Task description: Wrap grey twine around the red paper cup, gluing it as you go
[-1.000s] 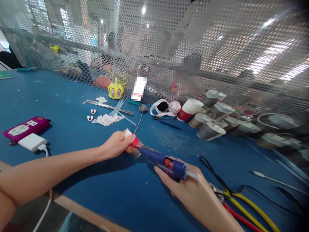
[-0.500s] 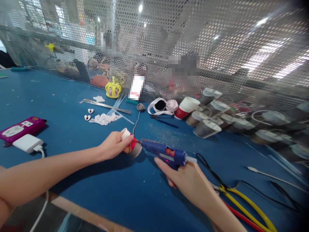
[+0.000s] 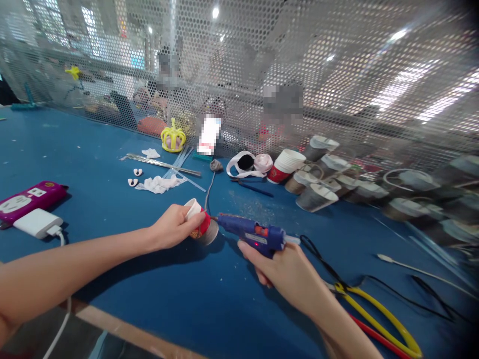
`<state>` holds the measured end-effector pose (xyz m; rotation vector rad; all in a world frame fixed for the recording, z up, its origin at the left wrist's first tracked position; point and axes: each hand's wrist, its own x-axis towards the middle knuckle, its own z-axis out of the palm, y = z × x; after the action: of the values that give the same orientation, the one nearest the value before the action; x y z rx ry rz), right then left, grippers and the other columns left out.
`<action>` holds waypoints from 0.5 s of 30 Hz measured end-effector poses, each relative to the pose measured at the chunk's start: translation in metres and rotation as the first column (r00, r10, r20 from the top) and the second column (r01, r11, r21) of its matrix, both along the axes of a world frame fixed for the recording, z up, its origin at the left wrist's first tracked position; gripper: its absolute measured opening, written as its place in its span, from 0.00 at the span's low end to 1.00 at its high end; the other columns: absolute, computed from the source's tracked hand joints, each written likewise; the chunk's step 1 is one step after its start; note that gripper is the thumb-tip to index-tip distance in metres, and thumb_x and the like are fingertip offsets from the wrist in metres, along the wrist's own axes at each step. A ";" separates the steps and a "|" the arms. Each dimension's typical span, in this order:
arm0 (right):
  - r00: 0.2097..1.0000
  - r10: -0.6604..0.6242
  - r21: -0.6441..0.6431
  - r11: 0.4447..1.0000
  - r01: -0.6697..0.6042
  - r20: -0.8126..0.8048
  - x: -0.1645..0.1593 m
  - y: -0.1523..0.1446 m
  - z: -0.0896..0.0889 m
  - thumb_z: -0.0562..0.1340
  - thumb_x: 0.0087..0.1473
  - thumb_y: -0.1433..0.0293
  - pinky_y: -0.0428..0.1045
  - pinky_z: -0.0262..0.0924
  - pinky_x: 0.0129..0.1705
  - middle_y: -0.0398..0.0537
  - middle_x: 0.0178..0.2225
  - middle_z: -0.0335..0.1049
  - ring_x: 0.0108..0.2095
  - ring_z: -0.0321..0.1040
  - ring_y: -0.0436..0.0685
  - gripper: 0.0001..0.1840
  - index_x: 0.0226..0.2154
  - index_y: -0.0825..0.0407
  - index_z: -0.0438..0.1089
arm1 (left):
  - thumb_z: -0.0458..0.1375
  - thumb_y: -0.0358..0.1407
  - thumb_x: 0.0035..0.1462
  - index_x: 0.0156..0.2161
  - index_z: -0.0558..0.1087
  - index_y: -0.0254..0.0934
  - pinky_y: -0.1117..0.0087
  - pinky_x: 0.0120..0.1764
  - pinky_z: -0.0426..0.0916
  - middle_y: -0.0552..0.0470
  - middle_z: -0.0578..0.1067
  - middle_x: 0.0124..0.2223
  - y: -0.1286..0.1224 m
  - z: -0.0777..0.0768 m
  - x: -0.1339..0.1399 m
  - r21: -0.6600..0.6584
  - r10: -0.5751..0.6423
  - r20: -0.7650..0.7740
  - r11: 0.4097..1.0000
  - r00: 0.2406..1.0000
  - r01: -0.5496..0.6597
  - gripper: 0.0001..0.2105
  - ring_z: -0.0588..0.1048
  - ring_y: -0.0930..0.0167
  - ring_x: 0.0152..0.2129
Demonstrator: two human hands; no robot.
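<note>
My left hand (image 3: 172, 225) is closed around a red and white paper cup (image 3: 200, 228), tipped on its side with its white rim up and to the left. Grey cord covers the cup's lower end, and a grey cord (image 3: 210, 192) runs from it to a small ball (image 3: 216, 165) on the table. In my right hand (image 3: 280, 269) is a blue hot glue gun (image 3: 250, 234) with a red light lit and a clear glue stick out the back. Its nozzle is at the cord-wrapped part of the cup; whether they touch I cannot tell.
Stacked paper cups (image 3: 286, 166) and several grey wrapped cups (image 3: 317, 197) stand at the back right. Yellow-and-red-handled pliers (image 3: 374, 311) lie at the right front. A purple power strip (image 3: 35, 199) with a white charger sits left. A perforated metal screen (image 3: 239, 60) borders the back.
The whole view has shifted slightly, so the scene sits a little further left. My hands, the cup and the glue gun keep nearly the same positions relative to each other.
</note>
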<state>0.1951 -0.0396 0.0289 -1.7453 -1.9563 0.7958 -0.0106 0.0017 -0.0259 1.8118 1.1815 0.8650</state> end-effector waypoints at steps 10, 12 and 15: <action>0.999 0.033 0.008 0.999 -0.033 0.018 0.000 -0.003 0.004 0.56 0.47 0.59 0.44 0.57 0.15 0.38 0.05 0.56 0.09 0.58 0.49 0.23 0.08 0.48 0.54 | 0.43 0.46 0.56 0.22 0.64 0.32 0.77 0.21 0.54 0.56 0.60 0.20 0.000 -0.001 -0.001 0.026 0.010 -0.025 1.000 1.000 -0.009 0.21 0.57 0.77 0.18; 0.999 0.035 0.032 0.999 -0.035 0.003 0.000 -0.004 0.003 0.57 0.47 0.60 0.44 0.58 0.15 0.38 0.05 0.56 0.08 0.57 0.48 0.22 0.09 0.49 0.54 | 0.44 0.46 0.56 0.22 0.64 0.32 0.77 0.22 0.55 0.55 0.61 0.20 0.000 -0.001 0.000 0.019 0.012 -0.013 1.000 1.000 -0.012 0.20 0.57 0.77 0.19; 0.998 0.034 0.067 0.997 -0.030 -0.056 0.000 -0.004 0.002 0.57 0.47 0.61 0.43 0.56 0.12 0.37 0.05 0.57 0.08 0.57 0.49 0.18 0.12 0.49 0.58 | 0.44 0.46 0.55 0.23 0.66 0.32 0.76 0.22 0.55 0.55 0.61 0.20 0.000 -0.001 0.000 0.007 0.025 0.000 1.000 1.000 -0.025 0.20 0.58 0.76 0.19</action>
<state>0.1952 -0.0431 0.0311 -1.6398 -1.9552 0.7744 -0.0103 0.0014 -0.0264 1.8059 1.2054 0.8841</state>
